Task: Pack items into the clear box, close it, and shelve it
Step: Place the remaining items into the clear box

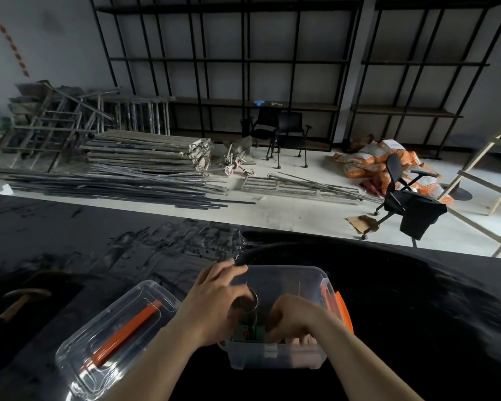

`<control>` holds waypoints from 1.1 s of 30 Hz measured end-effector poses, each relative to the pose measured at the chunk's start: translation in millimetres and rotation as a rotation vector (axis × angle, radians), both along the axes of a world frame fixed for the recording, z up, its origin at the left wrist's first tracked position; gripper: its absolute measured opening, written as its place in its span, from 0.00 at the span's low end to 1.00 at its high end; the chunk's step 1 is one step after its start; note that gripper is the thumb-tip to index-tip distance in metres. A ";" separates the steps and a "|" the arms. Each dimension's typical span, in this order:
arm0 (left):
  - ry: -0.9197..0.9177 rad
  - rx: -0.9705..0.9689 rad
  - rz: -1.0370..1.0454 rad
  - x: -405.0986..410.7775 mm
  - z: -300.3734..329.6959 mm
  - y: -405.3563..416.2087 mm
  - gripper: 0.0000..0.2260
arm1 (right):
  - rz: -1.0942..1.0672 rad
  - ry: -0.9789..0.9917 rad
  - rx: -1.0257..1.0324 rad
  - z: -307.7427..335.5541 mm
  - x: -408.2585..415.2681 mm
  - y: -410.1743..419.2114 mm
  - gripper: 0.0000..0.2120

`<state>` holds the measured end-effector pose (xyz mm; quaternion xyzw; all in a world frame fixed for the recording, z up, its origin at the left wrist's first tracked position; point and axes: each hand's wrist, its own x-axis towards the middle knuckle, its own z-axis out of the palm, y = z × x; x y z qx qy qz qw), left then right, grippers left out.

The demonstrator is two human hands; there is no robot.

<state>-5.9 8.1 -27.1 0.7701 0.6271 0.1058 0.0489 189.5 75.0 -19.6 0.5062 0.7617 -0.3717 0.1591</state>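
The clear box (pixel 289 276) stands open on the black table in front of me, with an orange latch (pixel 343 311) on its right side. Both hands are down inside it. My left hand (pixel 214 299) grips a dark round item with a metal ring (pixel 248 303). My right hand (pixel 294 318) has its fingers curled around a small item near the box floor, which I cannot make out. A small green object (pixel 250 332) lies between the hands. The clear lid (pixel 110 337) lies to the left with its orange handle (pixel 128 331) showing.
A hammer (pixel 21 299) rests on the table at the far left. Beyond the table's far edge, metal rods, boards, office chairs (pixel 402 195) and orange sacks cover the floor. Black shelving (pixel 243 62) lines the back wall; a wooden ladder leans at right.
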 end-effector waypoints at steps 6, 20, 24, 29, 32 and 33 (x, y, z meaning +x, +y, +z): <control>-0.060 -0.026 0.038 2.9 -3.2 -0.3 0.06 | 0.037 -0.036 0.032 -3.3 -2.5 -5.2 0.16; -0.167 -0.049 0.059 1.4 -3.5 -0.6 0.10 | -0.038 0.205 0.122 1.5 -13.7 -19.8 0.08; -0.190 0.036 0.038 0.5 -7.5 -0.5 0.09 | -0.075 0.268 0.114 10.7 -10.3 -17.5 0.06; -0.364 0.313 0.241 -19.0 -8.9 -12.9 0.08 | -0.193 0.461 0.578 41.8 -31.7 -12.6 0.04; -0.484 0.379 0.556 -47.9 -8.1 -27.7 0.09 | -0.180 0.622 0.567 52.9 -68.7 -15.9 0.04; -0.512 0.371 0.678 -61.9 -8.5 -35.0 0.11 | -0.144 0.643 0.550 53.7 -85.6 -18.7 0.04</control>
